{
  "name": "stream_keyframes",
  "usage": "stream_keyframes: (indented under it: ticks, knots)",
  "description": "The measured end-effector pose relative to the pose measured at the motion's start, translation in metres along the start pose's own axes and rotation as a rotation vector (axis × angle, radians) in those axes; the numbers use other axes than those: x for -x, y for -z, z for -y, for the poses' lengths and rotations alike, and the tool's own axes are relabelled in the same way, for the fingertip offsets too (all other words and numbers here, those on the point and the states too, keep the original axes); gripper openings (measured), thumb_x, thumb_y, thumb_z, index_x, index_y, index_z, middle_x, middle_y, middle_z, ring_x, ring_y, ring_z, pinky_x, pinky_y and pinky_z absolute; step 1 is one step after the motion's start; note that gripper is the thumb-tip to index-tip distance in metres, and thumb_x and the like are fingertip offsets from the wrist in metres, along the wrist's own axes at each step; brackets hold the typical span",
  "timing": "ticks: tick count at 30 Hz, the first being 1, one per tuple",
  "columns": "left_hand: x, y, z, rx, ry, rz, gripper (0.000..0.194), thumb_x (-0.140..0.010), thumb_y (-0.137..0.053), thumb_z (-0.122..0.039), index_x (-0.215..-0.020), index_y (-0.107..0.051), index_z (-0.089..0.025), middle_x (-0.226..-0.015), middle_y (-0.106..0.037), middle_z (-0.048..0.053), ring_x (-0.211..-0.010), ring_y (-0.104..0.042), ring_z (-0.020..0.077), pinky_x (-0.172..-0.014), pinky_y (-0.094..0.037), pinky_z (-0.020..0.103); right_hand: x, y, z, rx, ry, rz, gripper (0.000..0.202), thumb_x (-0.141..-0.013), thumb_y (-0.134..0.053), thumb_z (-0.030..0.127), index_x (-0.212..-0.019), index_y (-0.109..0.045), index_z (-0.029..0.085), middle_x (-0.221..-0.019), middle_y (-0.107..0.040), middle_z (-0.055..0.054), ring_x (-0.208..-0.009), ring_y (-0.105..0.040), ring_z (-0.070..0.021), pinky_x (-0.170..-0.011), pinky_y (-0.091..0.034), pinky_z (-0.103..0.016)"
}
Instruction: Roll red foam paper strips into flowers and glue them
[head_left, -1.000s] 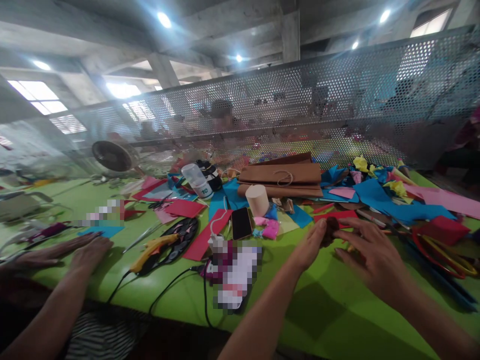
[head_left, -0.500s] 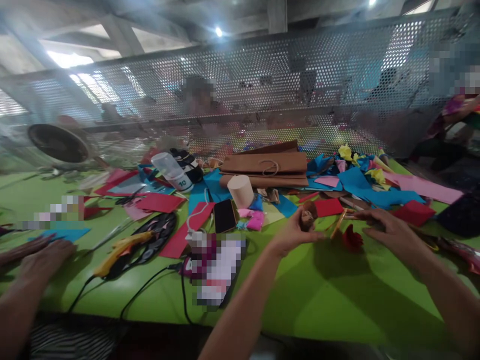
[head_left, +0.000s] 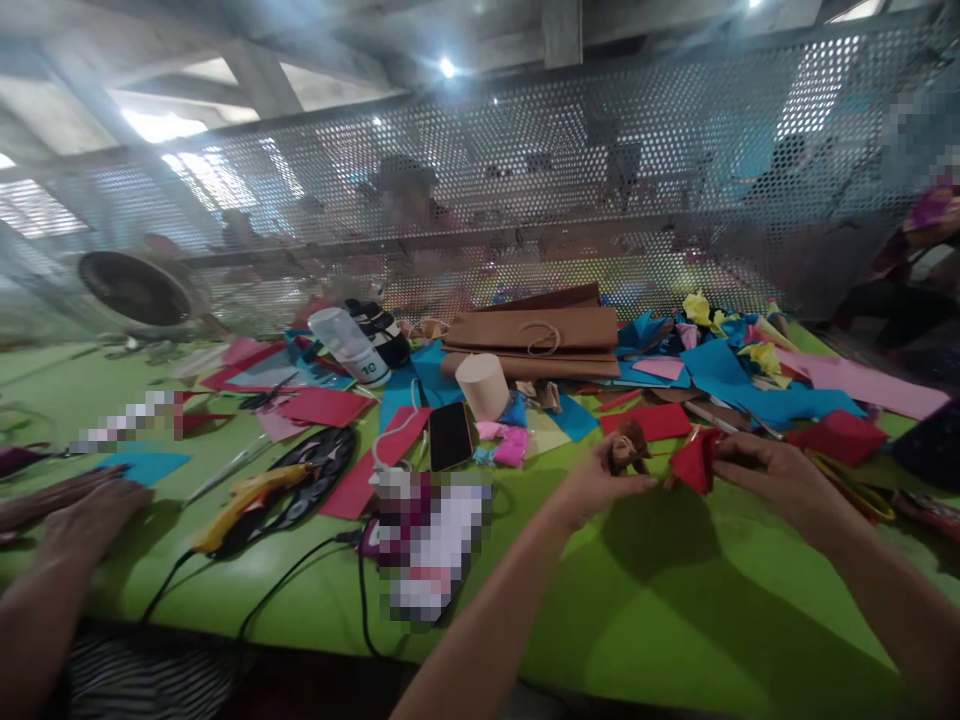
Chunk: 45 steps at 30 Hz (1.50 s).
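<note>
My left hand [head_left: 589,488] is closed around a small brown crumpled paper piece [head_left: 628,448], its thumb stretched toward the right. Facing it, my right hand [head_left: 761,470] pinches a red folded paper piece [head_left: 694,462] by its right side. The two pieces are close together above the green table [head_left: 675,620]. A thin yellowish bit shows between them, too small to name. Behind the hands lies a flat red paper sheet [head_left: 651,421].
A co-worker's hands [head_left: 90,505] rest on blue paper at the left. Between us are a yellow glue gun [head_left: 255,500], a phone [head_left: 450,437] and cables. Farther back stand a cream roll [head_left: 483,387] and a bottle [head_left: 349,345], beside folded brown paper [head_left: 532,335] and coloured scraps.
The red paper piece has turned and come up, now in my right fingers. The yellowish strip that stood upright between my hands is mostly out of sight. My left hand keeps the brown piece.
</note>
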<state>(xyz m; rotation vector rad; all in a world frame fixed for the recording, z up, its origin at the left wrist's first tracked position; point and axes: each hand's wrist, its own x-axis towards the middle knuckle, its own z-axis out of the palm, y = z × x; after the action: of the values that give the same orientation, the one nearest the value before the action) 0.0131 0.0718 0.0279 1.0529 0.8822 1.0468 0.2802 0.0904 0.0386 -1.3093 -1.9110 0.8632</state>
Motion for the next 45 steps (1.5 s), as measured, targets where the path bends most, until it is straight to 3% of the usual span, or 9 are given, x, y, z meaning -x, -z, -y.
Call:
stream_keyframes:
  ticks: [4, 8, 12, 17, 22, 28, 32, 37, 45]
  knots:
    - [0.002, -0.003, -0.006, 0.026, -0.046, -0.087, 0.069, -0.054, -0.099, -0.058, -0.1, -0.071, -0.016, -0.104, -0.071, 0.009, -0.102, -0.065, 0.0228, -0.099, -0.049, 0.038, -0.011, 0.002, 0.028, -0.052, 0.057, 0.047, 0.035, -0.094, -0.069, 0.055, -0.095, -0.079, 0.021, -0.103, -0.079, -0.008, -0.096, -0.07, -0.028, -0.084, -0.054, -0.038]
    - [0.002, -0.003, -0.008, 0.052, -0.109, -0.112, 0.068, -0.055, -0.1, -0.056, -0.102, -0.073, -0.015, -0.108, -0.072, 0.01, -0.108, -0.066, 0.0252, -0.105, -0.048, 0.04, -0.021, -0.009, 0.044, -0.09, 0.113, 0.031, 0.033, -0.091, -0.072, 0.053, -0.094, -0.08, 0.021, -0.105, -0.079, -0.008, -0.096, -0.07, -0.0293, -0.085, -0.055, -0.039]
    - [-0.004, -0.005, -0.003, 0.053, -0.137, -0.097, 0.068, -0.048, -0.103, -0.053, -0.096, -0.073, -0.015, -0.103, -0.073, 0.009, -0.104, -0.067, 0.0243, -0.104, -0.05, 0.041, -0.022, -0.025, 0.043, -0.074, 0.151, -0.043, 0.031, -0.09, -0.071, 0.053, -0.088, -0.078, 0.022, -0.088, -0.077, -0.005, -0.084, -0.07, -0.0284, -0.076, -0.057, -0.04]
    - [-0.01, -0.01, 0.005, 0.034, -0.149, -0.127, 0.057, -0.049, -0.103, -0.038, -0.093, -0.073, -0.016, -0.097, -0.074, 0.006, -0.095, -0.068, 0.0223, -0.096, -0.054, 0.038, -0.017, -0.035, 0.042, -0.123, 0.116, -0.042, 0.039, -0.094, -0.065, 0.06, -0.089, -0.078, 0.023, -0.093, -0.078, -0.006, -0.089, -0.072, -0.0278, -0.075, -0.058, -0.037]
    - [-0.009, -0.008, 0.016, 0.02, -0.127, -0.1, 0.052, -0.056, -0.098, -0.028, -0.099, -0.071, -0.016, -0.096, -0.072, 0.004, -0.089, -0.065, 0.0189, -0.091, -0.051, 0.033, -0.014, -0.036, 0.04, -0.134, 0.066, -0.13, 0.038, -0.081, -0.078, 0.061, -0.083, -0.078, 0.023, -0.083, -0.077, -0.004, -0.076, -0.07, -0.0243, -0.069, -0.056, -0.033]
    - [-0.003, -0.007, 0.015, -0.164, -0.169, -0.033, 0.041, -0.072, -0.087, -0.026, -0.103, -0.062, -0.018, -0.087, -0.057, -0.002, -0.081, -0.053, 0.0132, -0.079, -0.043, 0.026, -0.004, -0.022, 0.038, -0.201, 0.027, -0.332, 0.034, -0.08, -0.082, 0.056, -0.089, -0.077, 0.024, -0.091, -0.077, -0.004, -0.083, -0.069, -0.0248, -0.071, -0.056, -0.031]
    - [0.001, -0.009, 0.014, -0.329, -0.257, -0.005, 0.03, -0.081, -0.079, -0.025, -0.102, -0.059, -0.019, -0.087, -0.055, -0.002, -0.08, -0.05, 0.0125, -0.077, -0.042, 0.026, 0.0, -0.025, 0.044, -0.137, 0.118, -0.3, 0.029, -0.085, -0.079, 0.053, -0.088, -0.078, 0.024, -0.091, -0.077, -0.004, -0.082, -0.07, -0.0244, -0.073, -0.056, -0.031]
    - [0.005, -0.01, 0.015, -0.603, -0.329, -0.052, 0.034, -0.086, -0.075, -0.024, -0.115, -0.059, -0.019, -0.099, -0.067, 0.003, -0.088, -0.058, 0.0161, -0.082, -0.045, 0.028, 0.001, -0.037, 0.048, -0.019, 0.249, -0.29, 0.023, -0.089, -0.074, 0.049, -0.086, -0.078, 0.026, -0.083, -0.076, -0.001, -0.075, -0.069, -0.0217, -0.072, -0.056, -0.032]
    - [0.007, -0.012, 0.015, -0.63, -0.265, 0.031, 0.035, -0.084, -0.081, -0.036, -0.108, -0.063, -0.018, -0.092, -0.064, 0.002, -0.082, -0.057, 0.0157, -0.077, -0.046, 0.028, 0.001, -0.048, 0.057, -0.067, 0.199, -0.245, 0.02, -0.089, -0.072, 0.046, -0.085, -0.077, 0.027, -0.078, -0.077, 0.0, -0.071, -0.071, -0.0205, -0.065, -0.056, -0.03]
